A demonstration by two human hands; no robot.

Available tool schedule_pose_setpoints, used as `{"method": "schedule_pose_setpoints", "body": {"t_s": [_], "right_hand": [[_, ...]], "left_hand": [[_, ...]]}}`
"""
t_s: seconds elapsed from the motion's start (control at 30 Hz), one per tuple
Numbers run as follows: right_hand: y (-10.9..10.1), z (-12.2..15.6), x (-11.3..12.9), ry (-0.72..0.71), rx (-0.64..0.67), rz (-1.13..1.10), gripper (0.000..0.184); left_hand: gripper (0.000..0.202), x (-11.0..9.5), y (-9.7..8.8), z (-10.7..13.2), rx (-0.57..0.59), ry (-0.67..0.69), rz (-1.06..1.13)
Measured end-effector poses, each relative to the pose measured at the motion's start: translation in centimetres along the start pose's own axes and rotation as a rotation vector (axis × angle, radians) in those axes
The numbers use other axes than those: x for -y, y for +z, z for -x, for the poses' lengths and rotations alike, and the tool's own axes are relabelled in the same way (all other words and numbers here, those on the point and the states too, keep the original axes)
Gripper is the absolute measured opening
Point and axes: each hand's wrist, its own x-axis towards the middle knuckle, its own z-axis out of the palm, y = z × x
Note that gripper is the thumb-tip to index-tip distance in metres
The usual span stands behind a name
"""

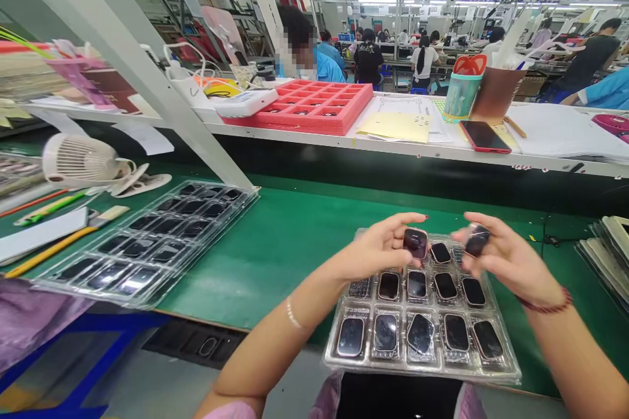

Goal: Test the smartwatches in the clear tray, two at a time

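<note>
Left grip [377, 247] pinching 1 watch body [415, 244], right grip [512, 263] pinching another watch body [477, 240], clear compartment tray [422, 368] below

No legible wording, tiny print on papers [405, 107], pale lettering on black shirt [368, 60], seemingly blurred

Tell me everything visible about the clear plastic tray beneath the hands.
The clear, shiny, rectangular plastic tray lies on the green tabletop, at its front edge. Moulded compartments in rows hold dark-screened, round-cornered rectangular pieces; the nearest row has five, the middle one skewed. The bare left hand and right hand partly hide its far end; contact is unclear.
</note>
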Motion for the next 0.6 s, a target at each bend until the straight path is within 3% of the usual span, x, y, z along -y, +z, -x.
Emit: {"method": "schedule_pose_setpoints", "body": {"t_s": [0.07,0.17,0.3,0.6], "right_hand": [[0.7,-2.0,-1.9,-0.008,0.050,-0.037,0.052],[1.3,-4.0,-4.6,0.019,-0.004,0.025,0.035],[1.9,-4.2,-6.3,0.039,0.005,0.047,0.033],[2.2,-3.9,-6.7,0.044,0.037,0.068,0.039]], "left_hand": [[0.044,1.8,0.2,-2.6,-0.108,-0.009,-0.122],[0.024,4.0,0.1,-4.4,-0.129,-0.024,-0.192],[0.030,5.1,-0.6,-4.4,-0.151,-0.051,-0.205],[0.030,5.2,-0.9,-4.2,-0.200,-0.058,-0.179]]}}
